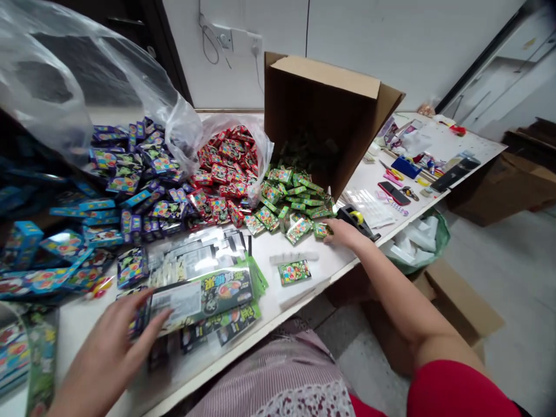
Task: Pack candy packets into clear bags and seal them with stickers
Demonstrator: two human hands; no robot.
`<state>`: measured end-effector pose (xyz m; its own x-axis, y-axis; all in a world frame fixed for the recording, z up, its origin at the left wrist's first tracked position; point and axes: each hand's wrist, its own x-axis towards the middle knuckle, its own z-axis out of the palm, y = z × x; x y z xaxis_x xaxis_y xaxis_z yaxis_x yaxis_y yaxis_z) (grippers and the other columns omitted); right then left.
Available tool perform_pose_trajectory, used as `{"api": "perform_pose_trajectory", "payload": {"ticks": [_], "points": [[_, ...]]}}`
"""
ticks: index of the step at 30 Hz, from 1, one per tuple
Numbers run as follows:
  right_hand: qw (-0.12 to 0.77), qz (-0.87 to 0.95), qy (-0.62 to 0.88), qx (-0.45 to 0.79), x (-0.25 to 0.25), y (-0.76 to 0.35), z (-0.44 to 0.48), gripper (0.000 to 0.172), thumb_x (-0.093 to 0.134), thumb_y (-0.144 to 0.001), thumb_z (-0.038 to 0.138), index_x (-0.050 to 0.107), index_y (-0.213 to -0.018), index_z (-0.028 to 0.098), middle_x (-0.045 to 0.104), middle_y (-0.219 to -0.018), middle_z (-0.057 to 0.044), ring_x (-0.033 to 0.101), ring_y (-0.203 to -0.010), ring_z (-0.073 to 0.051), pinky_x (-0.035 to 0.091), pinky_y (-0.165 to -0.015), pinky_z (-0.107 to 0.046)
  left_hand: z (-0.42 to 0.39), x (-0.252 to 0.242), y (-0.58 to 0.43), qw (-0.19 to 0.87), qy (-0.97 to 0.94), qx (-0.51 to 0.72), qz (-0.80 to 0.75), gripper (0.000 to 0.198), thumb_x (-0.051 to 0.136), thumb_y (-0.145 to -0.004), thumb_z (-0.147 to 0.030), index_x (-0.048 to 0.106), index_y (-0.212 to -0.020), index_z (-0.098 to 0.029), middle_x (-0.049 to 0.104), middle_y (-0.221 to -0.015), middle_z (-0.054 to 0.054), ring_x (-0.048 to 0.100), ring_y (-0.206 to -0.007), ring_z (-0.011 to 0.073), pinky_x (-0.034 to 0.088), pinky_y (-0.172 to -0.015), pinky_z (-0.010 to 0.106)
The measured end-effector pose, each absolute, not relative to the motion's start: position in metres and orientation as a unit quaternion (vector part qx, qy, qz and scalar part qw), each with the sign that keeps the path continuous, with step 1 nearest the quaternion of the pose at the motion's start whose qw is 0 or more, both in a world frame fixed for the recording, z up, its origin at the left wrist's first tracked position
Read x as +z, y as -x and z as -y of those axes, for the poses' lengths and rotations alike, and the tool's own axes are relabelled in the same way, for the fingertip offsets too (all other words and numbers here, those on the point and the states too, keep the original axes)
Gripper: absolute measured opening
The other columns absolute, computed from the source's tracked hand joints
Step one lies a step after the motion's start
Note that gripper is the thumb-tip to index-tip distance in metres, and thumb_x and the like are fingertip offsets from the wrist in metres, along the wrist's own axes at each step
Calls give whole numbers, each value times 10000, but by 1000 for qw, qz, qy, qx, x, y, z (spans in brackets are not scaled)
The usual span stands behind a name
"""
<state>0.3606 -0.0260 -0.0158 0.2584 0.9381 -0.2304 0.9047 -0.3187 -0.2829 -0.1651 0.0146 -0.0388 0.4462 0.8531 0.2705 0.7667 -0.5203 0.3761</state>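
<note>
My right hand [343, 233] reaches to the front of a pile of small green candy boxes [299, 200], its fingers closed on one green box [321, 230]. A single green box [294, 272] lies nearer the table edge, beside a clear strip [293, 257]. My left hand [115, 341] is curled at the left end of a stack of printed clear bags [226, 292]. A purple-printed piece [138, 320] shows between its thumb and forefinger; blur hides exactly what it grips.
Purple boxes [152, 168], red boxes [228, 162] in a plastic bag and blue boxes [65, 246] are heaped leftward. An open carton [321, 87] stands behind the green pile. A tape dispenser [357, 220], phone [394, 193] and scissors [393, 175] lie right.
</note>
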Motion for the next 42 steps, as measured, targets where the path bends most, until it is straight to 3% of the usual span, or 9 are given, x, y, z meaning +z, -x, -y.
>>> {"api": "perform_pose_trajectory", "payload": {"ticks": [3, 8, 15, 21, 25, 31, 34, 38, 42], "points": [[103, 542, 813, 186, -29, -365, 32, 487, 842, -570, 337, 629, -979, 179, 664, -1016, -98, 609, -944, -264, 451, -809, -321, -17, -19, 128, 131, -888, 190, -399, 442, 458, -903, -563, 465, -1238, -275, 578, -1211, 80, 566, -1133, 310, 474, -975, 482], [238, 466, 822, 226, -37, -370, 48, 345, 739, -645, 449, 550, -786, 196, 571, -689, 17, 531, -672, -171, 408, -619, -273, -20, -43, 102, 91, -922, 135, -350, 697, 546, -835, -555, 358, -1407, -205, 457, -1418, 165, 415, -1322, 376, 366, -1063, 538], [387, 406, 736, 379, -32, -364, 63, 384, 620, -714, 528, 634, -852, 171, 608, -692, 0, 518, -564, -118, 432, -540, -252, -18, -55, 98, 83, -921, 50, -377, 779, 605, -769, -501, 350, -1445, -211, 353, -1519, 166, 300, -1402, 398, 270, -1110, 575], [450, 373, 682, 439, -28, -356, 66, 482, 734, -649, 360, 641, -1100, 216, 672, -823, -13, 617, -671, -138, 490, -586, -250, -21, -46, 95, 106, -917, 84, -376, 681, 572, -790, -470, 409, -1404, -226, 462, -1434, 158, 425, -1316, 377, 299, -1089, 574], [489, 376, 664, 422, -12, -342, 63, 550, 755, -627, 399, 624, -1130, 217, 667, -839, -3, 631, -727, -149, 501, -628, -260, -23, -38, 101, 106, -916, 130, -365, 630, 557, -835, -455, 394, -1405, -241, 550, -1285, 138, 520, -1187, 341, 334, -1060, 559], [488, 445, 609, 439, 23, -283, 38, 483, 768, -639, 406, 671, -1068, 205, 698, -936, -19, 614, -744, -140, 480, -626, -250, -19, -31, 105, 111, -903, 99, -402, 774, 659, -761, -431, 352, -1435, -204, 392, -1456, 192, 356, -1346, 408, 315, -1077, 588], [442, 496, 602, 442, 33, -244, 19, 435, 709, -700, 425, 690, -1067, 193, 703, -916, -27, 593, -690, -135, 465, -587, -252, -15, -29, 102, 134, -900, 74, -408, 734, 646, -789, -399, 348, -1434, -213, 374, -1484, 178, 307, -1390, 387, 246, -1121, 599], [360, 541, 618, 442, 33, -207, -5, 419, 628, -734, 335, 669, -1122, 183, 673, -802, -18, 549, -598, -118, 435, -531, -245, -19, -26, 99, 145, -895, 93, -412, 845, 710, -745, -410, 296, -1454, -208, 197, -1570, 188, 132, -1448, 425, 201, -1131, 621], [360, 563, 584, 461, 29, -194, -21, 478, 603, -694, 272, 611, -1165, 192, 674, -937, -42, 581, -670, -134, 473, -576, -262, -29, -20, 100, 162, -911, 82, -371, 828, 730, -710, -337, 329, -1425, -228, 404, -1442, 157, 318, -1370, 409, 165, -1136, 646]]}}
